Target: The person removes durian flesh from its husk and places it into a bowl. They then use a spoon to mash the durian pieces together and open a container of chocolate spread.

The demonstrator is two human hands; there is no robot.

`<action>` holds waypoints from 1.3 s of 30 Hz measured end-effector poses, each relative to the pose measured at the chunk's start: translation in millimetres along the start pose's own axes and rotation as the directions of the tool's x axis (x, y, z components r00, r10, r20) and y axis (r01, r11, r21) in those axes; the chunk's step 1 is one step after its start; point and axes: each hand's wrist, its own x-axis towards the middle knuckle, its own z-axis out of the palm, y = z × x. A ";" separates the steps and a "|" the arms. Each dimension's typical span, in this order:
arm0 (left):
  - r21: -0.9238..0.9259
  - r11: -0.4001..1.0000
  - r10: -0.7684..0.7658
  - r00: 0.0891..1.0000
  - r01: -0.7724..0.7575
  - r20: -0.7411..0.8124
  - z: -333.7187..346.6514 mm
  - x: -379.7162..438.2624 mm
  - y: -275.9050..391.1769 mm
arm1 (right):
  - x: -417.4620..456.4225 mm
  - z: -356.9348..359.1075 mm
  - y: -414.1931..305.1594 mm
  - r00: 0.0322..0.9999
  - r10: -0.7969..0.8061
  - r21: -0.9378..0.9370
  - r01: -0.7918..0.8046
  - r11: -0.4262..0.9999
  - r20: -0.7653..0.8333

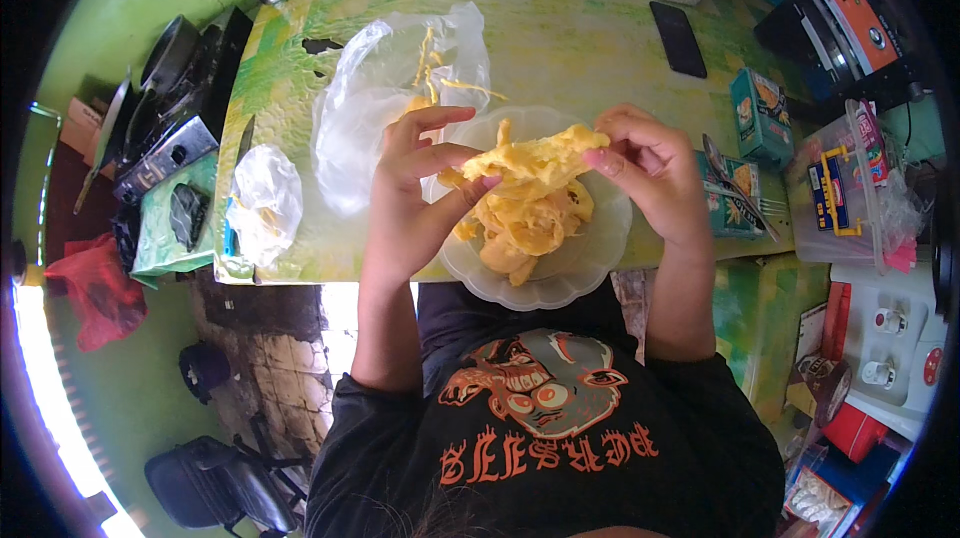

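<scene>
Between my two hands a torn piece of yellow fruit flesh, apparently jackfruit (536,155), is stretched above a plate. My left hand (427,185) pinches its left end between thumb and fingers. At the other end, my right hand (649,163) grips it with thumb and fingertips. Below, a pile of similar yellow pieces (525,238) lies on a frosted plate with a scalloped rim (611,253), which overhangs the table's near edge. Left of the plate spreads a clear plastic bag (352,140) with thin yellow strands (431,76) on it.
A crumpled white plastic bag (266,200) lies at the table's left corner, beside a knife (245,140). To the right are a black phone (678,39), a green box (761,117), and a spoon and fork (739,196) on another box. A gas stove (169,151) stands left.
</scene>
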 end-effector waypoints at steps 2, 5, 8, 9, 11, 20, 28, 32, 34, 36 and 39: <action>-0.011 1.000 -0.024 1.000 0.024 0.002 0.8 -0.4 -0.9 | -0.7 -3.6 1.3 0.999 0.032 0.035 -0.032 0.999 -0.001; 0.008 1.000 -0.007 0.999 0.007 0.038 1.9 0.9 0.2 | -1.5 -9.3 6.5 1.000 0.000 -0.021 0.001 1.000 0.030; 0.101 0.993 0.055 0.995 -0.063 0.080 2.8 4.3 8.9 | -0.1 -6.1 -11.0 0.997 -0.001 -0.300 0.025 0.954 0.080; 0.146 0.986 0.072 0.992 -0.087 0.102 2.6 6.9 14.2 | 0.8 -3.4 -16.5 0.993 -0.053 -0.328 0.084 0.941 0.103; 0.210 0.967 0.116 0.983 -0.145 0.145 3.4 10.6 22.2 | 2.9 4.6 -23.6 0.976 -0.153 -0.377 0.201 0.904 0.155; 0.324 0.915 0.187 0.964 -0.241 0.190 -1.1 19.2 28.4 | 12.2 9.5 -9.1 0.954 -0.182 -0.425 0.270 0.864 0.238; 0.234 0.961 0.123 0.985 -0.149 0.124 -4.0 19.7 20.7 | 15.7 6.1 -14.2 0.960 -0.202 -0.402 0.265 0.876 0.193; 0.236 0.963 0.110 0.988 -0.134 0.110 -4.1 20.8 17.5 | 14.4 3.1 -11.3 0.964 -0.238 -0.430 0.268 0.862 0.122; 0.312 0.938 0.126 0.987 -0.150 0.095 -4.0 20.0 21.7 | 10.9 -1.6 -7.0 0.956 -0.262 -0.446 0.292 0.846 0.131; 0.416 0.874 0.160 0.957 -0.252 0.243 -2.8 11.6 23.2 | 4.9 -7.1 -6.2 0.957 -0.221 -0.456 0.283 0.844 0.187; 0.488 0.841 0.013 0.911 -0.232 0.412 0.8 -12.7 26.1 | -11.1 -10.4 -8.6 0.955 -0.091 -0.483 0.224 0.847 0.284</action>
